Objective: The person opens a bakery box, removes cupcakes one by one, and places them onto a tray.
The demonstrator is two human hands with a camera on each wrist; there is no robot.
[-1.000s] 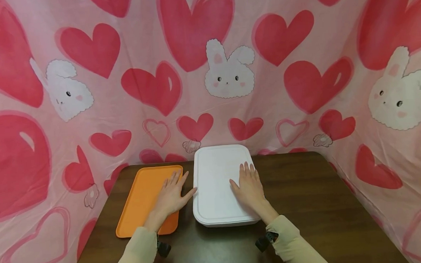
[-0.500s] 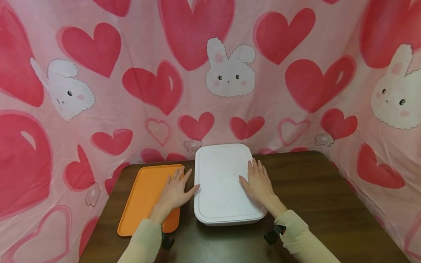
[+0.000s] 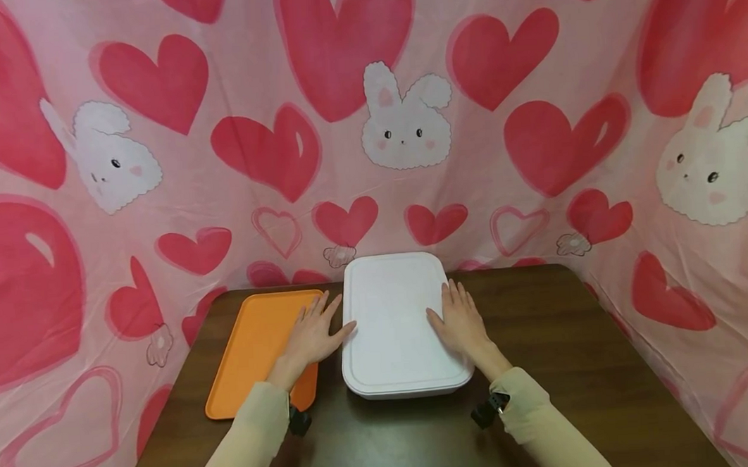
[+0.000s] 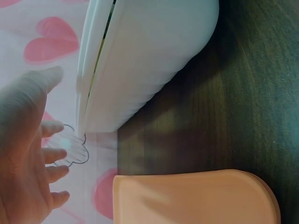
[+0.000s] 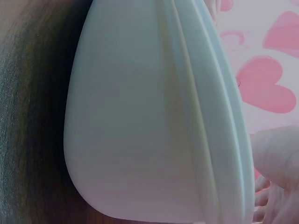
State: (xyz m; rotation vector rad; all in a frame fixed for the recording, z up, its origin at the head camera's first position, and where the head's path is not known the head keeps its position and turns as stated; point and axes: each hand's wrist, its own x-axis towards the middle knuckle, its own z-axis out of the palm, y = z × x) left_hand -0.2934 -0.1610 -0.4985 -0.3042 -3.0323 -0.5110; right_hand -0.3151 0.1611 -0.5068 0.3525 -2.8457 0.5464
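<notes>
A white rectangular box with a white lid [image 3: 394,324] stands on the table in the head view. My left hand [image 3: 312,335] is above the orange tray [image 3: 250,356], fingers spread, its thumb by the lid's left edge. In the left wrist view a narrow gap shows between the lid and the box wall [image 4: 149,51], and the thumb looks slightly apart from the lid. Over the lid's right edge lies my right hand [image 3: 464,324] with straight fingers. The right wrist view shows the box's side [image 5: 131,116]; whether that hand touches the lid, I cannot tell.
The dark wooden table [image 3: 558,365] extends right of the box and in front of it. Behind and at both sides hangs a pink cloth [image 3: 484,164] printed with hearts and rabbits. The box's far end is near that cloth.
My right hand has shifted right, from over the lid's surface to its right edge. My left hand has moved slightly right and forward. Box and tray have not visibly moved.
</notes>
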